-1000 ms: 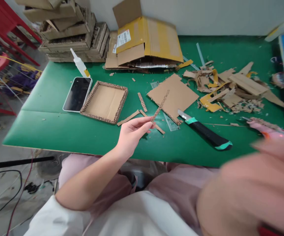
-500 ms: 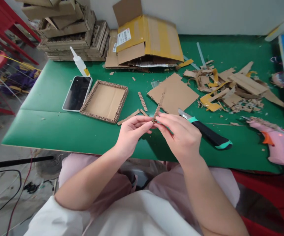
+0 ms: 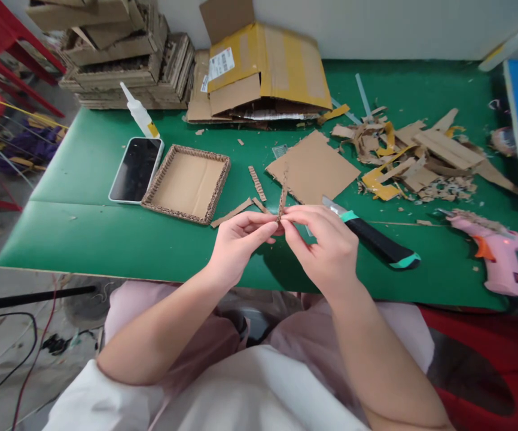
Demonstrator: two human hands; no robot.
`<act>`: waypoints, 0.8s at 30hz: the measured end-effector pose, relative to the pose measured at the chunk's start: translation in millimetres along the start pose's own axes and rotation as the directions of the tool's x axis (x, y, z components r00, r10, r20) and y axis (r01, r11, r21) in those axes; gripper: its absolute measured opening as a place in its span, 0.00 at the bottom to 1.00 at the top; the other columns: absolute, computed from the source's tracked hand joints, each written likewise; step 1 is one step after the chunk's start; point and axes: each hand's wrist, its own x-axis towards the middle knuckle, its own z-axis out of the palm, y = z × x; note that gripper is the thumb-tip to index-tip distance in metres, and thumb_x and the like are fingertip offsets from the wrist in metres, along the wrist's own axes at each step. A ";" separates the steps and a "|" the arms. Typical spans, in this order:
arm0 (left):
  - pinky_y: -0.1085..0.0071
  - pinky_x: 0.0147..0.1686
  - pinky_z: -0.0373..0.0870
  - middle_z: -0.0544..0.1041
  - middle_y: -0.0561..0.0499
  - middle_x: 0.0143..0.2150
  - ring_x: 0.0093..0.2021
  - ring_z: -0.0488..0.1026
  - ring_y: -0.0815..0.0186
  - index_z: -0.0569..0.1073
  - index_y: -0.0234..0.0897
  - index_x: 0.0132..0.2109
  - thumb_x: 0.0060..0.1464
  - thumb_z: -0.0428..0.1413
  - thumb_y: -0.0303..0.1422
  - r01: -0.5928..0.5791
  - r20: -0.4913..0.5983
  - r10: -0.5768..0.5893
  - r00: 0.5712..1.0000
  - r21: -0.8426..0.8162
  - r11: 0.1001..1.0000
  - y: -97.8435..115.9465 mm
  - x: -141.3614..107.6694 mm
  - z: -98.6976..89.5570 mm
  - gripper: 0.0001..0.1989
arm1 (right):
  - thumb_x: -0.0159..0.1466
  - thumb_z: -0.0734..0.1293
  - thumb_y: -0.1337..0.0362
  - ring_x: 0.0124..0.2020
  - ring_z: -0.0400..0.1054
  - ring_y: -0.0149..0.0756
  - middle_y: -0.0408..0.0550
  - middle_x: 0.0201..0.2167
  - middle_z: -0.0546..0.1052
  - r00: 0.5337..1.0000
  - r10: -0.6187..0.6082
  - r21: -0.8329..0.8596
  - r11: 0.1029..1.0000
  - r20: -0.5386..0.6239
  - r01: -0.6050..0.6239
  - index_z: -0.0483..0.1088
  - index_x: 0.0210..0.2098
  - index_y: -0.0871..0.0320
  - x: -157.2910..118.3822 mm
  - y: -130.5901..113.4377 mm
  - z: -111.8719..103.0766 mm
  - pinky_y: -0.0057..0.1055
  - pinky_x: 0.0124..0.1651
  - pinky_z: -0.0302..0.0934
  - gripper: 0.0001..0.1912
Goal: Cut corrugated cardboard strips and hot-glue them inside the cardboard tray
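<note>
My left hand (image 3: 240, 242) and my right hand (image 3: 326, 242) meet over the front of the green table, both pinching the lower end of a narrow corrugated cardboard strip (image 3: 283, 194). The strip points up and away from me. Beyond it lies a flat cardboard square (image 3: 315, 167). A shallow cardboard tray (image 3: 188, 184) with corrugated walls sits to the left, and short loose strips (image 3: 257, 183) lie between tray and square. Just right of my right hand is a black and teal utility knife (image 3: 378, 240), its blade partly showing.
A phone (image 3: 136, 170) and white bottle (image 3: 139, 114) stand left of the tray. Behind are stacked cardboard pieces (image 3: 124, 78) and a yellow-taped box (image 3: 286, 66). Cardboard scraps (image 3: 420, 155) and a pink glue gun (image 3: 503, 254) lie right.
The view has shifted slightly. My right fingers have changed their grip a little near the strip's lower end, and the strip stands at a slightly steeper angle.
</note>
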 end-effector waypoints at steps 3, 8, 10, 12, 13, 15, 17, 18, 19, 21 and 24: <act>0.77 0.30 0.72 0.80 0.53 0.29 0.30 0.77 0.69 0.77 0.37 0.32 0.44 0.63 0.31 0.001 0.005 -0.001 1.000 -0.013 1.000 0.8 -0.1 0.4 0.06 | 0.58 0.64 0.73 0.36 0.72 0.32 0.47 0.30 0.77 1.000 0.011 0.001 1.000 -0.009 -0.011 0.67 0.31 0.59 -0.8 -0.6 2.3 0.29 0.41 0.67 0.03; 0.76 0.29 0.73 0.80 0.51 0.28 0.31 0.77 0.68 0.77 0.36 0.31 0.43 0.64 0.32 0.006 -0.016 -0.006 1.000 -0.006 1.000 1.2 0.0 1.2 0.07 | 0.59 0.64 0.72 0.32 0.71 0.30 0.45 0.29 0.76 0.998 0.058 -0.015 0.998 -0.036 -0.058 0.65 0.31 0.58 -0.8 -0.3 3.1 0.27 0.38 0.66 0.04; 0.76 0.30 0.73 0.80 0.50 0.29 0.32 0.78 0.67 0.77 0.36 0.32 0.43 0.64 0.33 0.009 -0.014 -0.009 1.000 -0.004 1.000 0.7 0.0 0.7 0.07 | 0.59 0.64 0.71 0.31 0.71 0.29 0.45 0.28 0.76 0.997 0.062 -0.031 0.997 -0.043 -0.064 0.66 0.31 0.58 -0.5 0.5 2.5 0.26 0.37 0.66 0.03; 0.76 0.30 0.73 0.80 0.50 0.30 0.33 0.78 0.67 0.78 0.37 0.34 0.43 0.63 0.33 0.010 -0.007 -0.010 1.000 -0.013 1.000 -0.1 0.1 0.0 0.08 | 0.58 0.65 0.71 0.31 0.71 0.30 0.45 0.28 0.76 0.999 0.039 -0.047 0.998 -0.038 -0.040 0.66 0.31 0.58 -0.3 1.4 2.1 0.27 0.37 0.66 0.03; 0.76 0.30 0.73 0.80 0.50 0.31 0.33 0.78 0.67 0.78 0.38 0.35 0.44 0.63 0.32 0.009 -0.006 -0.009 1.000 -0.017 1.000 -0.6 0.2 -0.3 0.08 | 0.58 0.65 0.72 0.32 0.71 0.31 0.46 0.28 0.76 0.999 0.020 -0.054 0.998 -0.033 -0.022 0.67 0.31 0.59 -0.3 1.8 2.0 0.28 0.38 0.66 0.03; 0.76 0.31 0.73 0.81 0.51 0.31 0.34 0.78 0.67 0.78 0.39 0.35 0.43 0.63 0.32 0.007 -0.014 -0.008 1.000 -0.019 1.000 -1.3 0.5 -0.8 0.09 | 0.58 0.65 0.72 0.33 0.71 0.32 0.47 0.29 0.77 1.000 -0.011 -0.072 0.997 -0.026 0.009 0.68 0.32 0.59 -0.4 2.1 2.3 0.29 0.39 0.67 0.04; 0.76 0.30 0.73 0.81 0.50 0.31 0.34 0.78 0.66 0.79 0.38 0.35 0.43 0.64 0.32 0.004 -0.028 -0.004 1.000 -0.016 1.000 -1.6 0.6 -0.8 0.09 | 0.58 0.65 0.73 0.34 0.72 0.33 0.48 0.30 0.77 0.999 -0.032 -0.091 0.995 -0.025 0.030 0.69 0.33 0.59 -0.6 1.9 2.7 0.30 0.40 0.67 0.05; 0.76 0.30 0.73 0.81 0.50 0.31 0.34 0.78 0.66 0.79 0.38 0.35 0.43 0.64 0.32 0.003 -0.031 -0.003 1.000 -0.017 1.000 -1.7 0.6 -0.7 0.09 | 0.58 0.65 0.73 0.34 0.72 0.33 0.49 0.31 0.77 0.999 -0.038 -0.100 0.994 -0.026 0.035 0.70 0.34 0.59 -0.7 1.7 2.9 0.30 0.40 0.67 0.05; 0.76 0.30 0.73 0.81 0.50 0.31 0.34 0.78 0.66 0.79 0.38 0.35 0.42 0.64 0.32 0.002 -0.033 -0.003 0.999 -0.019 1.000 -1.6 0.6 -0.6 0.09 | 0.58 0.65 0.73 0.34 0.72 0.33 0.49 0.31 0.77 0.999 -0.043 -0.108 0.993 -0.028 0.040 0.70 0.34 0.60 -0.8 1.4 3.1 0.30 0.40 0.67 0.05; 0.76 0.30 0.74 0.81 0.50 0.31 0.33 0.78 0.66 0.79 0.38 0.34 0.42 0.64 0.32 0.005 -0.034 -0.005 0.999 -0.024 1.000 -1.4 0.5 -0.3 0.08 | 0.58 0.65 0.73 0.34 0.72 0.33 0.49 0.32 0.78 0.998 -0.054 -0.126 0.991 -0.029 0.050 0.71 0.35 0.60 -1.2 1.0 3.5 0.30 0.41 0.68 0.06; 0.76 0.30 0.74 0.80 0.51 0.31 0.32 0.77 0.67 0.79 0.38 0.34 0.41 0.64 0.32 0.004 -0.041 -0.005 0.999 -0.026 1.000 -1.3 0.2 0.2 0.08 | 0.57 0.65 0.73 0.34 0.72 0.34 0.50 0.32 0.78 0.997 -0.073 -0.159 0.985 -0.028 0.068 0.71 0.36 0.61 -2.0 0.6 4.5 0.30 0.41 0.68 0.07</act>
